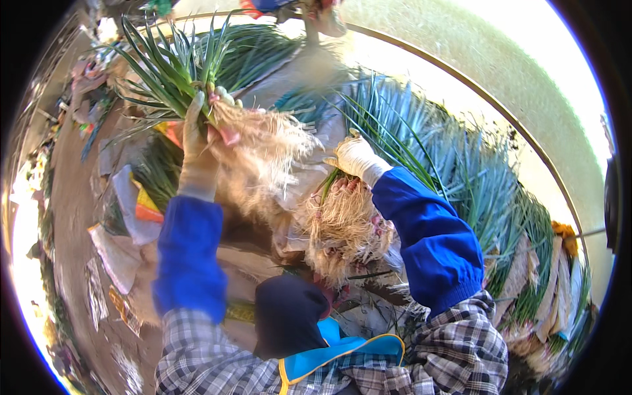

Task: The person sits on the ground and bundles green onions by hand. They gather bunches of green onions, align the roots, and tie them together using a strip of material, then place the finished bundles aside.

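My left hand [195,143], in a pale glove, is raised and shut around a bunch of spring onions [185,84]. Their green tops point up and left, while long, straw-coloured roots [266,138] hang out to the right, slightly blurred. In a similar glove, my right hand [358,155] is curled over green stalks [328,186] at the top of a root-covered heap of spring onions [340,222]. Pinkish bulbs show among those roots. The far side of the right hand's grip is hidden.
A long row of spring onions [410,123] curves along the right, beside a dark curved rim [444,61]. More green tops [252,54] lie at the back. Sacking [116,256] and scraps lie on the brown ground [74,207] at left. Bright sunlight falls beyond the rim.
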Demonstrator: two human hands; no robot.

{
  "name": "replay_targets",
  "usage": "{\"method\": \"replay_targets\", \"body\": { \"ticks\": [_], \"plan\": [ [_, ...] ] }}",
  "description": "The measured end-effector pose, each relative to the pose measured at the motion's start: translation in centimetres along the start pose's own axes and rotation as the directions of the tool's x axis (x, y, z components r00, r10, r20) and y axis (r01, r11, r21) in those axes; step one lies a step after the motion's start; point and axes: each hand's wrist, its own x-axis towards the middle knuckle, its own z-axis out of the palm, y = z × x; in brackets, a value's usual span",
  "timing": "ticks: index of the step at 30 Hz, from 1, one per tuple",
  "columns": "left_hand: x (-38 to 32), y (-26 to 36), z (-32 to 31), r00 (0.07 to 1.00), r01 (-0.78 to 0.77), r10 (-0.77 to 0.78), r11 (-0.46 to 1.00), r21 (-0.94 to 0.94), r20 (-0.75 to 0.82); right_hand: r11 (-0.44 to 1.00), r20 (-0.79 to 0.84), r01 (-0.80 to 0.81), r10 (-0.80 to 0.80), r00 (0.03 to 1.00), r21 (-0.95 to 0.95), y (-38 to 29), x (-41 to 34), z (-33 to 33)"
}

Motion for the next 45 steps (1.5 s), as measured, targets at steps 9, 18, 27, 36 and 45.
{"method": "replay_targets", "body": {
  "ticks": [9, 18, 27, 36, 45],
  "plan": [
    [0.9, -20.0, -11.5, 0.819, 0.394, -0.451, 0.892, -0.224, -0.354, 0.961, -0.147, -0.243, 0.262, 0.954, 0.135, 3.6, -15.5, 5.4],
    [-7.8, -21.0, 4.5, 0.792, 0.509, -0.609, 0.69, 0.514, 0.033, 0.966, -0.083, -0.174, 0.192, 0.978, 0.192, 2.8, -24.5, 7.2],
    [-6.8, -40.9, 11.6, 0.71, 0.334, -0.702, 0.27, 0.903, -0.053, -0.105, 0.043, -0.335, 0.981, -0.188, 0.936, 1.1, -42.9, 10.9],
    [-17.9, -39.3, 22.7, 0.319, 0.882, -0.942, 0.335, 0.333, 0.102, -0.439, 0.41, 0.183, 0.895, 0.174, 0.88, 1.4, -38.2, 18.6],
    [-18.0, -40.7, 25.1, 0.46, 0.882, -0.841, 0.468, -0.042, 0.287, -0.356, 0.223, 0.368, 0.907, 0.357, 0.859, 9.4, -48.0, 22.0]
  ]
}}
